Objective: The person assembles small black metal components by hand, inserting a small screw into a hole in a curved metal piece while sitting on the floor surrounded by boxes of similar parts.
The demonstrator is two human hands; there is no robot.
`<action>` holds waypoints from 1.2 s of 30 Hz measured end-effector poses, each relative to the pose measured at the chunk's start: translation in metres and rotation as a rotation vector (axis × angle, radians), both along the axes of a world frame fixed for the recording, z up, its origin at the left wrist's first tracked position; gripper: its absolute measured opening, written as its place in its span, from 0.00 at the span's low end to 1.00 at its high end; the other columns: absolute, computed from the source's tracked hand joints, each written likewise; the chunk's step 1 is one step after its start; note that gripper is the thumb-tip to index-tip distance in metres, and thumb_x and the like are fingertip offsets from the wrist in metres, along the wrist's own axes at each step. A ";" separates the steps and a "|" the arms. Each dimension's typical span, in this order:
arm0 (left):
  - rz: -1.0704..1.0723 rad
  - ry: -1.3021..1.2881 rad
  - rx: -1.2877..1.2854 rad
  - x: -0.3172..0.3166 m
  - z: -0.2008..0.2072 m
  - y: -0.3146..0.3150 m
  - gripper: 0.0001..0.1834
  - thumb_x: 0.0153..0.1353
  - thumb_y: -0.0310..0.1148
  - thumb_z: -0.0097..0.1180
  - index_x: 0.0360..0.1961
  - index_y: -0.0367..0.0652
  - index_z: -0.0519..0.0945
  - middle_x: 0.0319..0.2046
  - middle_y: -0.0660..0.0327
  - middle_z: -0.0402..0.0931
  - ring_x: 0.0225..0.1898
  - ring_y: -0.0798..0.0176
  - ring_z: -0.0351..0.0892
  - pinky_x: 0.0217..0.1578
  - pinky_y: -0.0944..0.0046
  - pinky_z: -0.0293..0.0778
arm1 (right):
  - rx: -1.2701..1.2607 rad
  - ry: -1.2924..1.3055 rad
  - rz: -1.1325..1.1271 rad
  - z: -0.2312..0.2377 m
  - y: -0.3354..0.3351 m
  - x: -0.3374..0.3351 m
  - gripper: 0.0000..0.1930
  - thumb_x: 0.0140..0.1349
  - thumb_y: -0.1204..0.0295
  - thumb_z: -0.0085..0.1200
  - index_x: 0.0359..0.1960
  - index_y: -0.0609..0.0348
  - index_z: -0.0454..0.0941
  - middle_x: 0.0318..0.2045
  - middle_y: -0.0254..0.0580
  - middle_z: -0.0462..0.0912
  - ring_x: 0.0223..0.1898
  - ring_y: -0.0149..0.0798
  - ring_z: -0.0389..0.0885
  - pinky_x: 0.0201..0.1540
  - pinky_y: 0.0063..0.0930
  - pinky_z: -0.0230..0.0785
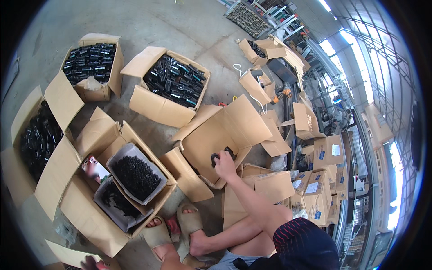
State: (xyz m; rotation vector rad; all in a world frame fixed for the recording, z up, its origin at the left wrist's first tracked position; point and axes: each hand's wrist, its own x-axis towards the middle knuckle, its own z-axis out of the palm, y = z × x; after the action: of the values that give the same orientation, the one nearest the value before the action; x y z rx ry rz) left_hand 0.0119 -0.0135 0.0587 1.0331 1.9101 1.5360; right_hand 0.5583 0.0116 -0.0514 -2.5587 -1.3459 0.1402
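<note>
My right hand (223,164) reaches into an open cardboard box (204,143) in the middle, its fingers closed on a black part with a ring-shaped end (215,159). More of the black shows past the fingertips; its exact kind cannot be made out. At the bottom left edge my left hand (93,263) is partly cut off and blurred, above a cardboard flap (72,254). Whether it holds anything is unclear. Left of my feet, a large carton (92,220) holds two grey bins, one with small black pieces (135,178), the other with black pieces (118,201) too.
Boxes full of black parts stand at the far left (90,60), far middle (175,81) and left side (41,139). A phone-like screen (94,169) leans in the carton. Stacked cartons (317,191) and metal profiles (360,148) line the right.
</note>
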 end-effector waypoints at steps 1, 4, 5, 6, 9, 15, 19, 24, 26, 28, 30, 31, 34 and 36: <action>-0.110 -0.023 -0.052 0.003 -0.003 -0.002 0.31 0.71 0.31 0.62 0.70 0.33 0.65 0.54 0.49 0.81 0.52 0.54 0.81 0.51 0.58 0.78 | 0.156 0.026 0.077 0.020 0.014 -0.031 0.09 0.66 0.75 0.58 0.44 0.64 0.76 0.42 0.55 0.80 0.47 0.59 0.80 0.50 0.48 0.73; -0.501 -0.267 -0.114 0.034 -0.005 0.003 0.35 0.69 0.28 0.62 0.73 0.33 0.62 0.61 0.48 0.76 0.58 0.53 0.78 0.56 0.57 0.77 | 0.306 0.553 0.001 0.082 0.037 -0.125 0.12 0.70 0.75 0.56 0.53 0.63 0.75 0.39 0.48 0.83 0.39 0.40 0.84 0.43 0.34 0.75; -0.603 -0.351 -0.152 0.043 -0.013 0.006 0.37 0.68 0.27 0.63 0.74 0.33 0.62 0.65 0.47 0.73 0.61 0.52 0.76 0.58 0.57 0.76 | 0.341 0.910 -0.005 0.052 0.029 -0.132 0.16 0.74 0.77 0.51 0.61 0.57 0.70 0.41 0.41 0.83 0.39 0.34 0.83 0.42 0.29 0.75; -0.688 -0.420 -0.197 0.047 -0.020 0.010 0.38 0.66 0.26 0.64 0.75 0.34 0.61 0.68 0.47 0.70 0.63 0.52 0.75 0.60 0.56 0.75 | 0.369 1.138 0.059 0.067 0.038 -0.170 0.20 0.75 0.77 0.48 0.67 0.52 0.65 0.42 0.38 0.81 0.40 0.31 0.83 0.43 0.25 0.76; -0.957 -0.348 -0.162 0.076 -0.016 0.040 0.42 0.65 0.30 0.67 0.76 0.33 0.59 0.72 0.46 0.65 0.71 0.50 0.66 0.70 0.55 0.63 | 0.061 1.816 -0.015 0.091 0.025 -0.235 0.18 0.77 0.75 0.48 0.65 0.50 0.66 0.44 0.40 0.82 0.38 0.32 0.84 0.43 0.27 0.78; -0.767 -0.903 -0.170 0.083 -0.023 0.030 0.37 0.66 0.31 0.66 0.73 0.32 0.65 0.67 0.52 0.71 0.66 0.54 0.73 0.68 0.57 0.67 | -0.254 1.977 -0.328 0.084 0.009 -0.292 0.14 0.78 0.66 0.50 0.61 0.52 0.72 0.45 0.34 0.84 0.39 0.28 0.85 0.40 0.19 0.74; -0.574 -0.912 -0.194 0.069 -0.012 0.022 0.36 0.69 0.36 0.64 0.72 0.32 0.65 0.63 0.53 0.74 0.61 0.58 0.75 0.63 0.58 0.71 | -0.383 1.344 0.223 0.075 0.012 -0.300 0.15 0.74 0.63 0.58 0.56 0.56 0.80 0.41 0.33 0.88 0.38 0.25 0.85 0.40 0.19 0.74; -0.399 -1.049 -0.306 0.071 -0.020 0.020 0.37 0.68 0.41 0.65 0.72 0.37 0.66 0.56 0.54 0.78 0.54 0.59 0.79 0.54 0.61 0.77 | -0.128 0.983 0.357 0.100 0.006 -0.318 0.12 0.69 0.65 0.63 0.47 0.59 0.85 0.36 0.44 0.89 0.35 0.32 0.89 0.40 0.27 0.80; -0.461 -1.069 -0.284 0.074 -0.041 0.013 0.31 0.71 0.36 0.62 0.71 0.39 0.68 0.56 0.57 0.78 0.54 0.62 0.79 0.51 0.62 0.78 | -0.136 0.985 0.303 0.101 0.005 -0.320 0.15 0.68 0.65 0.65 0.50 0.60 0.83 0.37 0.44 0.88 0.35 0.32 0.88 0.39 0.27 0.80; -0.418 -1.008 -0.301 0.073 -0.064 0.008 0.31 0.71 0.36 0.61 0.70 0.34 0.68 0.58 0.56 0.78 0.58 0.63 0.77 0.57 0.62 0.76 | -0.145 0.903 0.403 0.094 0.003 -0.325 0.17 0.67 0.67 0.67 0.52 0.62 0.80 0.39 0.43 0.87 0.36 0.29 0.86 0.39 0.26 0.79; -0.411 -0.923 -0.317 0.069 -0.061 0.010 0.30 0.71 0.33 0.60 0.70 0.33 0.67 0.60 0.55 0.75 0.61 0.61 0.74 0.62 0.61 0.72 | -0.127 1.060 0.378 0.079 -0.009 -0.322 0.18 0.66 0.72 0.67 0.54 0.63 0.79 0.41 0.42 0.87 0.37 0.29 0.86 0.40 0.25 0.79; -0.392 -0.950 -0.322 0.069 -0.060 0.013 0.30 0.71 0.32 0.60 0.70 0.33 0.67 0.62 0.55 0.74 0.62 0.61 0.72 0.64 0.61 0.69 | -0.192 1.187 0.327 0.070 -0.007 -0.315 0.18 0.66 0.74 0.66 0.55 0.63 0.78 0.41 0.41 0.87 0.37 0.28 0.85 0.40 0.25 0.79; -0.380 -0.928 -0.325 0.067 -0.060 0.015 0.35 0.70 0.29 0.60 0.76 0.40 0.62 0.51 0.60 0.77 0.50 0.68 0.75 0.54 0.66 0.73 | -0.414 1.429 0.183 0.049 -0.001 -0.301 0.17 0.68 0.77 0.62 0.56 0.64 0.76 0.40 0.39 0.85 0.35 0.27 0.83 0.39 0.25 0.79; -0.416 -1.031 -0.393 0.066 -0.069 0.013 0.37 0.69 0.29 0.62 0.77 0.42 0.61 0.47 0.63 0.78 0.46 0.71 0.74 0.49 0.68 0.74 | -0.456 1.455 0.052 0.044 0.000 -0.295 0.16 0.69 0.77 0.61 0.55 0.67 0.76 0.40 0.40 0.85 0.37 0.29 0.84 0.39 0.24 0.79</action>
State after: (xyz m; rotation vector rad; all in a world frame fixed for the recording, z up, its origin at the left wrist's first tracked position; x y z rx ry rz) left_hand 0.0774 -0.0004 -0.0106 0.2960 1.0921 1.0479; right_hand 0.2633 0.0112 -0.0078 -1.7151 -0.7306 1.9758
